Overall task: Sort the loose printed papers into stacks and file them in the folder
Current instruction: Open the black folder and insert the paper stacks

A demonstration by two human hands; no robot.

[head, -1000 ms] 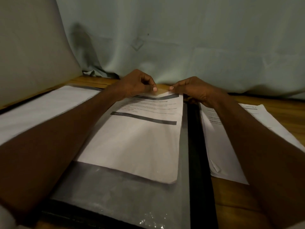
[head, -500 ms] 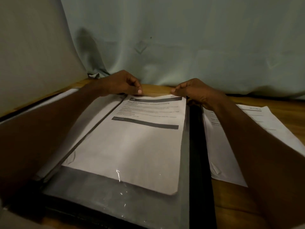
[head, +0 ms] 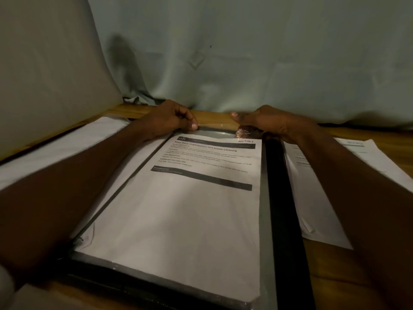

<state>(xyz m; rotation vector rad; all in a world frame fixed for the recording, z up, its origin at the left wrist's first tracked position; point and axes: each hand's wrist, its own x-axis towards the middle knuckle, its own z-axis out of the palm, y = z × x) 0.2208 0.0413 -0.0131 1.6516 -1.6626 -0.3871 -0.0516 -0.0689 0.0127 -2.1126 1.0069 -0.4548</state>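
A printed sheet (head: 178,220) headed "Section 1" lies flat inside the open black folder's (head: 283,209) clear sleeve; loose papers (head: 312,209) lie at three o'clock.

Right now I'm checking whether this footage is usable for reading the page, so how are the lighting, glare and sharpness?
Head view: dim, warm light; the printed page in the folder shows a legible heading, but the smaller lines blur. Small glare glints on the clear sleeve by the right hand; the left hand is sharp. Wide-angle bending at the edges; the right-side papers lie in shadow.
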